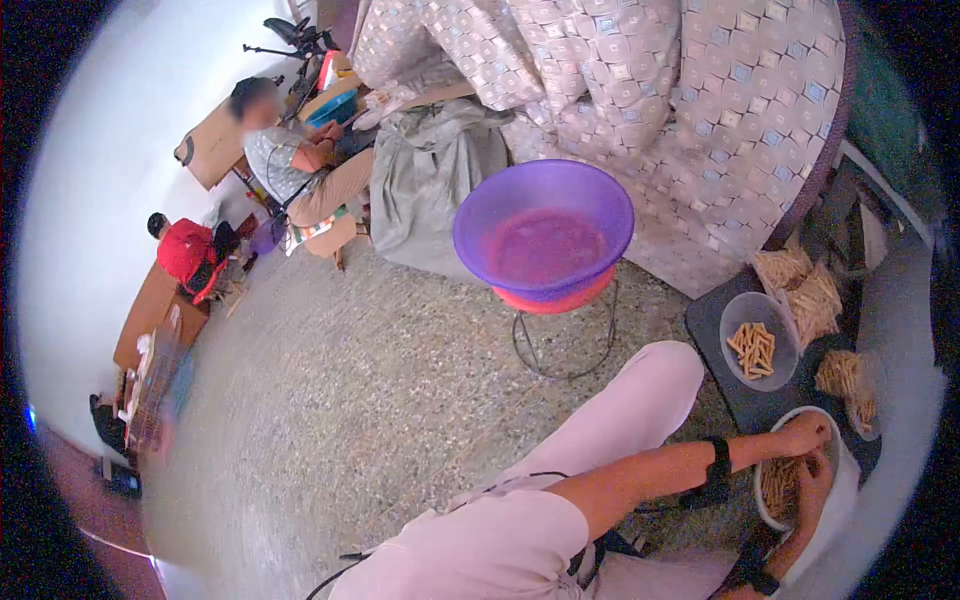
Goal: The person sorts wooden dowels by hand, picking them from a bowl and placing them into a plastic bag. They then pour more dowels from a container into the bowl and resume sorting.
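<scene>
Both of my hands are inside a white tub (848,488) at the lower right, which holds many thin brown sticks (778,488). My left hand (803,434) reaches in over the upper rim, its fingers bent and partly hidden. Just below it, my right hand (815,478) lies among the sticks, fingertips close to the left hand. What either hand grips is too small to make out. Above the tub, a grey bowl (732,318) holds a pile of short tan sticks (752,350). Bags of similar sticks (815,305) lie beside the bowl.
A purple basin (545,225) stacked on a red one stands on a wire stand (540,372) ahead. A patterned cloth (640,120) hangs behind. Another person (285,165) sits at the upper left near a grey sack (430,170). A red bag (185,250) and boxes line the left wall.
</scene>
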### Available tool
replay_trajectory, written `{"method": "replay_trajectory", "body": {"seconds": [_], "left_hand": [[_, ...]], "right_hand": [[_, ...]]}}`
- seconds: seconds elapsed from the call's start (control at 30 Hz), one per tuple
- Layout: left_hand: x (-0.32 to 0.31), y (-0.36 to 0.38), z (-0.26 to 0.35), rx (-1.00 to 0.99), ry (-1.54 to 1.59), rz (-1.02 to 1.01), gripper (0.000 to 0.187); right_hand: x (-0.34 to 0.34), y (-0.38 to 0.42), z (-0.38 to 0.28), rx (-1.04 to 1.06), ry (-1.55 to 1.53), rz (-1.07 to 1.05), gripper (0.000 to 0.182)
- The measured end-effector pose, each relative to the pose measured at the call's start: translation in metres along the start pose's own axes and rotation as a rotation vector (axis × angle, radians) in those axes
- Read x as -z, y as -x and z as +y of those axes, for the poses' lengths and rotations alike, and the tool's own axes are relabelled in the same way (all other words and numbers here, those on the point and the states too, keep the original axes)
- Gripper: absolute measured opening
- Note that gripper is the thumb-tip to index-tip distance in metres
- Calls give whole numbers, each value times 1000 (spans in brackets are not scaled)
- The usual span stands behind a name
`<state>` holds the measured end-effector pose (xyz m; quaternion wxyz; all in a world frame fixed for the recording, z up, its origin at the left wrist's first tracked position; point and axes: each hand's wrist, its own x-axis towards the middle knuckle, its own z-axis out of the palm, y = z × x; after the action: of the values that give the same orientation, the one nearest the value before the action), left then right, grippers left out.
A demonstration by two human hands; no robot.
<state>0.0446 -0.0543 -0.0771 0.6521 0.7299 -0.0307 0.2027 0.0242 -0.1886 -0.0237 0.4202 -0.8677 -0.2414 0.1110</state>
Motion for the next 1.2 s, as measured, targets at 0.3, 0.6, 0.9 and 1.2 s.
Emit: {"method": "replay_trajectory", "body": {"seconds": [0.3, 0.6, 0.9, 1.2], "left_hand": [[-9, -4, -10, -288, -305, -367, 23], [4, -5, 16, -3, -187, -373, 24], [4, -2, 11, -85, 48, -71, 21], [27, 2, 47, 36, 210, -163, 22]], "right_hand": [[10, -12, 55, -53, -296, 31, 28], [14, -5, 40, -56, -422, 317, 36], [14, -5, 46, -19, -263, 416, 33], [-6, -3, 9, 91, -124, 271, 34]]}}
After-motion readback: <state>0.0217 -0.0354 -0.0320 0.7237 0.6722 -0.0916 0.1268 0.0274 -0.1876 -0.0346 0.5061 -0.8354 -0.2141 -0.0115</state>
